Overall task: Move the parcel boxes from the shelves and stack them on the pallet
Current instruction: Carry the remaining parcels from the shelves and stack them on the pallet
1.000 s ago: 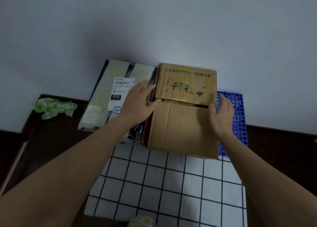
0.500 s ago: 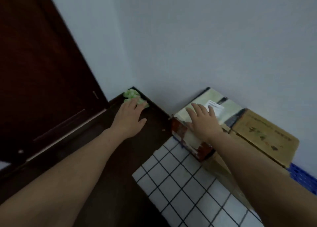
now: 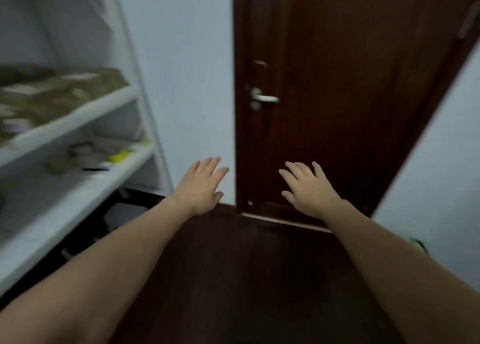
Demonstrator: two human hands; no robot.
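Both of my hands are stretched out in front of me with straight, spread fingers and hold nothing. My left hand (image 3: 201, 185) hovers before the pale wall, my right hand (image 3: 307, 188) before the dark door. A white shelf unit (image 3: 78, 120) stands at the left. Blurred brown parcel boxes (image 3: 52, 94) lie on its upper shelf, and smaller blurred items (image 3: 98, 154) sit on the shelf below. The pallet and the boxes stacked on it are out of view.
A dark brown door (image 3: 337, 97) with a silver handle (image 3: 263, 98) is straight ahead. Dark wooden floor (image 3: 246, 278) lies below my arms. Dark objects (image 3: 122, 214) sit under the lowest shelf. A bit of green (image 3: 418, 245) shows at the right wall.
My view has swung left from the pallet, past the corner, to the door and shelves. Both hands left the brown box and the labelled parcel and now hang free.
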